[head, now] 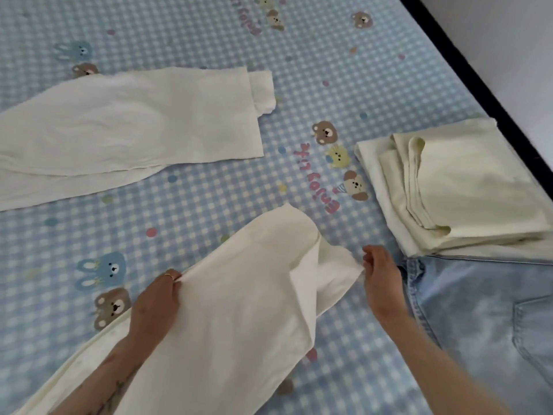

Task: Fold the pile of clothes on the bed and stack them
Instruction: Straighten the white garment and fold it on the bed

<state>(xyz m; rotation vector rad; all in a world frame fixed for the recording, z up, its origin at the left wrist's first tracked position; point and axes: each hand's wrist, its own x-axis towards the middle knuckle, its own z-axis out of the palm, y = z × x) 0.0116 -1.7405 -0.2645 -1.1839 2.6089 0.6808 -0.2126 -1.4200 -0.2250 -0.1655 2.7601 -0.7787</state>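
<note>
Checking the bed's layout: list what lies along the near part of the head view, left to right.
Left hand → cream trouser leg it grips → right hand pinching the hem → light blue jeans.

Cream trousers (pixel 125 121), spread flat, legs apart, on bed (pixel 314 70). Folded pale-yellow garment (pixel 466 187) resting partly on light-blue jeans (pixel 484 319).

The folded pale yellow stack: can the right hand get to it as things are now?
Probably yes. The folded pale yellow stack lies just beyond the right hand, with only bare bedsheet between them. But that hand now pinches the white trouser leg and must release it first.
</note>
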